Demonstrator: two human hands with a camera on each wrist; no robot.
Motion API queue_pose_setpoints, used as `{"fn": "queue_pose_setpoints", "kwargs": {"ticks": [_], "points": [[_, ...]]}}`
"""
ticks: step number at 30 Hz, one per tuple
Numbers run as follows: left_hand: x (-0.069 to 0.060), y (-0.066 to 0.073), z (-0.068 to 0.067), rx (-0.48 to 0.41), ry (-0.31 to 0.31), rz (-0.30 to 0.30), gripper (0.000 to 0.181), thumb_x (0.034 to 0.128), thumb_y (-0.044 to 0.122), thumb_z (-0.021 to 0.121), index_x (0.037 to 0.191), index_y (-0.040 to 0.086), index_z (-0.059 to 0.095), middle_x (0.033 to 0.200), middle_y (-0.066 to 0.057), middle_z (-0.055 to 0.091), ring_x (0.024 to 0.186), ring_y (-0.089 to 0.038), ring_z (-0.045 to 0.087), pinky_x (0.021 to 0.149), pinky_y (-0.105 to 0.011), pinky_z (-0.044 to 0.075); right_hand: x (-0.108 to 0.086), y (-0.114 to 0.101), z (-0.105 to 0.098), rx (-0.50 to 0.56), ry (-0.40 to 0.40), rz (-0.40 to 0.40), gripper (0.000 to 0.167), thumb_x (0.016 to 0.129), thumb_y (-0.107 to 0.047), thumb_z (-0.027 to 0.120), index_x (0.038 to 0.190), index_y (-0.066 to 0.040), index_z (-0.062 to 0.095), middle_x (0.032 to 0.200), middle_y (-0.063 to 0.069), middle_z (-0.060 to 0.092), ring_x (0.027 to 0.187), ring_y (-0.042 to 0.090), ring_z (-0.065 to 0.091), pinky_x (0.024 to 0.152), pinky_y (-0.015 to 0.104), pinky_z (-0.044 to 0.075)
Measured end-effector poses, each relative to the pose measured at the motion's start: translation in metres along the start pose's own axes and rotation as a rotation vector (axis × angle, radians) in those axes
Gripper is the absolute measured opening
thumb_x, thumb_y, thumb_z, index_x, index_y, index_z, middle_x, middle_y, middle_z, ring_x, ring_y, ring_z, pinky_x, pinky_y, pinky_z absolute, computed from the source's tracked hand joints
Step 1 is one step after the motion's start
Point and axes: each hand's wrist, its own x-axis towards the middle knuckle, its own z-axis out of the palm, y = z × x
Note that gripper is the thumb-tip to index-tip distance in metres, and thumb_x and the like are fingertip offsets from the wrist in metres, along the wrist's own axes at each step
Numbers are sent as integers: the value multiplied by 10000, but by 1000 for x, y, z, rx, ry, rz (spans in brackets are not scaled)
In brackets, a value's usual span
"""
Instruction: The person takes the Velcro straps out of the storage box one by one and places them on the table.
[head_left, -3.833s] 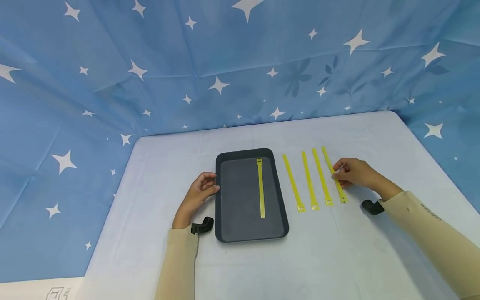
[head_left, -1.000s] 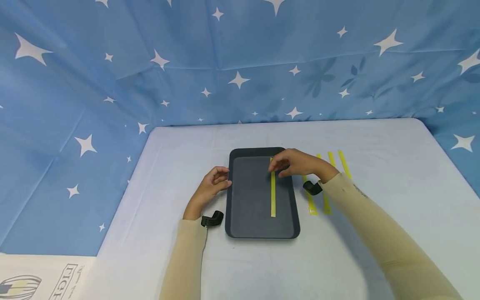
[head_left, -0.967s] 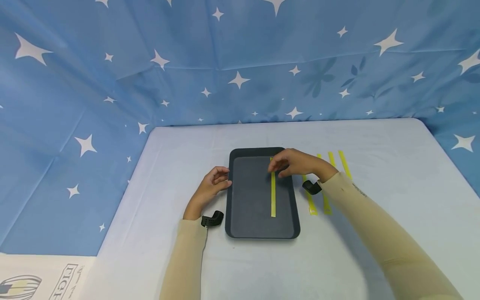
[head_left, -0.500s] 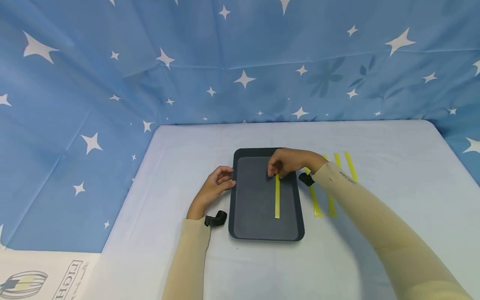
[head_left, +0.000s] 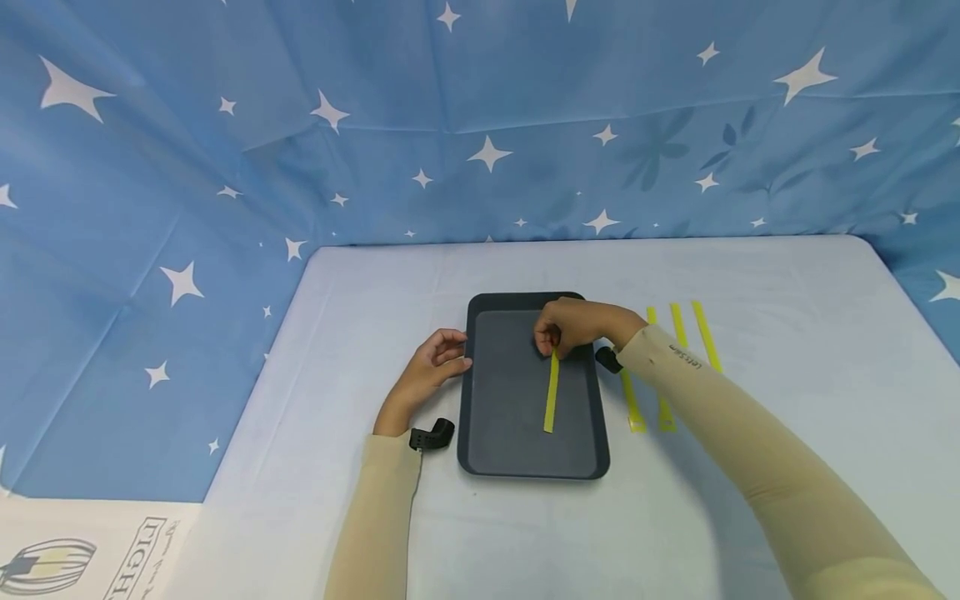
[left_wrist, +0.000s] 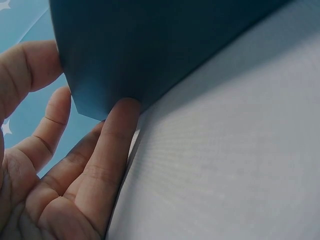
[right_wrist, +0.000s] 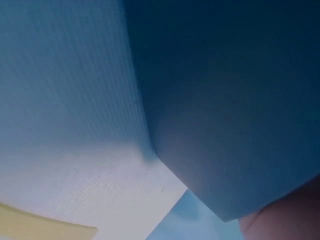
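Observation:
A yellow strap (head_left: 551,400), one end slotted in an earlier frame, lies lengthwise in the right half of the dark grey tray (head_left: 498,417). Over its far end, my right hand (head_left: 572,325) pinches it; that end is hidden under the fingers. At the tray's left side rests my left hand (head_left: 427,371). The left wrist view shows its fingers (left_wrist: 112,145) touching the tray's outer wall (left_wrist: 115,45), loosely bent. A blurred bit of my right hand (right_wrist: 290,215) shows beside the tray wall (right_wrist: 225,100) in the right wrist view.
Several more yellow straps (head_left: 706,333) lie side by side right of the tray, partly covered by my right forearm. White cloth (head_left: 525,542) covers the table. A blue star-patterned curtain (head_left: 390,183) hangs behind; a printed item (head_left: 90,550) is at lower left.
My right hand has gone from the rightmost strap on the table to the one in the tray and gripped its far end. The strap's near end has swung slightly left.

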Motion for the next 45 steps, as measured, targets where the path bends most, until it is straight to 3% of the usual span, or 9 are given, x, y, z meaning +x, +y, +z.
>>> {"fn": "queue_pose_setpoints", "kwargs": {"ticks": [4,8,14,19,24,30,36,45], "points": [[0,0,1,8,-4,3,449,1004,-20,662,1419,-80,503,1480,-260,558,1309,-242,573,978,-224,526,-3,-2,0,27,-10,16,265,857,184,776,831,-73,712,778,-33,651,721,111,584,717,313,527],[1,-2,1,3,-10,-2,458,1006,-20,662,1428,-84,497,1490,-266,549,1307,-244,573,978,-221,526,-6,-2,-1,67,4,-28,178,921,140,746,934,-38,757,821,-16,661,744,114,567,723,307,501],[1,-2,-1,2,-4,0,455,1005,-24,659,1424,-86,495,1474,-262,558,1312,-235,574,972,-217,527,-12,0,-5,141,107,-152,104,1018,58,676,1064,44,769,939,91,687,792,159,554,713,310,497],[2,-2,-2,4,-1,-5,448,1010,-22,662,1425,-74,501,1456,-241,573,1300,-224,582,971,-225,532,-14,0,-5,237,176,-170,117,1062,4,646,1075,85,729,966,142,720,792,233,618,744,342,536],[2,-2,-1,7,-5,-6,447,1010,-14,665,1422,-72,501,1448,-232,581,1308,-222,587,981,-230,531,-20,0,0,437,253,-130,118,1065,-2,641,1057,109,682,927,102,694,826,323,667,812,446,604],[1,-3,-2,8,-3,0,435,1011,-26,657,1415,-73,503,1437,-223,585,1273,-177,592,974,-229,530,-35,1,5,649,378,-41,122,1061,-71,647,1039,49,659,936,109,653,856,250,678,844,464,626],[1,-2,-1,17,-4,7,423,1013,-22,659,1406,-73,509,1434,-233,585,1242,-139,589,968,-228,529,-51,0,7,668,466,-22,198,1069,-78,640,1126,111,630,934,93,665,823,227,659,792,381,628],[0,-1,-1,14,-9,12,428,1012,-14,663,1406,-79,507,1422,-232,585,1224,-150,580,961,-222,527,-72,1,8,674,518,-37,103,1085,-67,629,1182,-53,661,970,79,660,825,218,647,787,418,629]]}}
